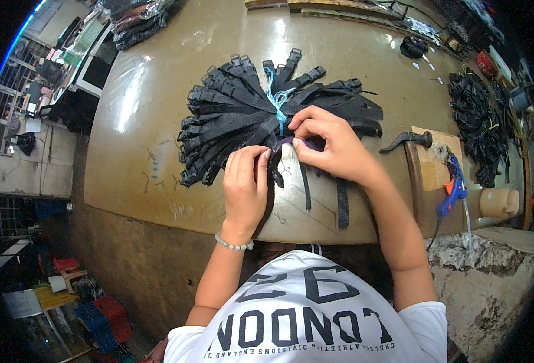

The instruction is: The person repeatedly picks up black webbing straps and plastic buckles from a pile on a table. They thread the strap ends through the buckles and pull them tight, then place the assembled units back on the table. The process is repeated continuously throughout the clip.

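A fanned-out bundle of black webbing straps [224,115] with plastic buckles lies on the brown table, tied at its middle with light blue string [277,100]. At the bundle's near side, my left hand [245,172] pinches a black strap [277,162], its fingers closed. My right hand [327,145] pinches the same strap a little to the right, thumb against bent fingers. The short piece between my fingertips looks dark purple. Loose strap ends hang toward me below my right hand.
Right of my right arm are a hammer [407,140], a wooden board [442,163], a blue glue gun [453,192] and a beige tape roll [499,202]. Another pile of black straps [477,124] lies at the far right. Plastic-wrapped bundles [137,21] sit at the back left.
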The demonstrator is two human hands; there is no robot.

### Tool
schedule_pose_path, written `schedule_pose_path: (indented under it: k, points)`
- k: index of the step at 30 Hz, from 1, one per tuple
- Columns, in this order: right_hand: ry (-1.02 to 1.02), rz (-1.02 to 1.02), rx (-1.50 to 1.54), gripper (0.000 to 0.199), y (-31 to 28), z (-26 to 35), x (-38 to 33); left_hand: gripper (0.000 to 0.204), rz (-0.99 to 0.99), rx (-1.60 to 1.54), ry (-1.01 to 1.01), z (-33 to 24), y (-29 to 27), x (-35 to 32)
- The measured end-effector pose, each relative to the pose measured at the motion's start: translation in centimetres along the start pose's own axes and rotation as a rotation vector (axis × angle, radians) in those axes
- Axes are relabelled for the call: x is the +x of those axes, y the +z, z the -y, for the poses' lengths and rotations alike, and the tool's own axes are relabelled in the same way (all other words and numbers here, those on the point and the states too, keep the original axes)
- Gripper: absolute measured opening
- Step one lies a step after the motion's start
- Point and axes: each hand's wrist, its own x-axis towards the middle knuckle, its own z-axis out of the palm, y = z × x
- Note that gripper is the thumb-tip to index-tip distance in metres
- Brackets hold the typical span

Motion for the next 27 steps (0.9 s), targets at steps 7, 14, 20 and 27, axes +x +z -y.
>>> schedule_pose_path:
  k: [7, 14, 20, 27]
  points:
    - [-0.046, -0.017, -0.08, 0.013, 0.4, 0.0, -0.2, 0.007, -0.076, -0.04, -0.095, 0.1, 0.1, 0.0]
    - [0.304, -0.179, 0.462, 0.021, -0.2, 0.4, 0.5, 0.021, 0.087, 0.139, -0.105, -1.0, -1.0, -0.5]
    - [0.041, -0.188, 0.57, 0.018, 1.5, 1.8, -0.2, 0.027, 0.019, 0.211, 0.04, -0.4, -2.9, -1.6]
    - [0.133, 0.004, 0.237, 0.019, 4.2, 1.4, -0.7, 0.022, 0.07, 0.07, -0.055, -0.9, -3.8, -2.7]
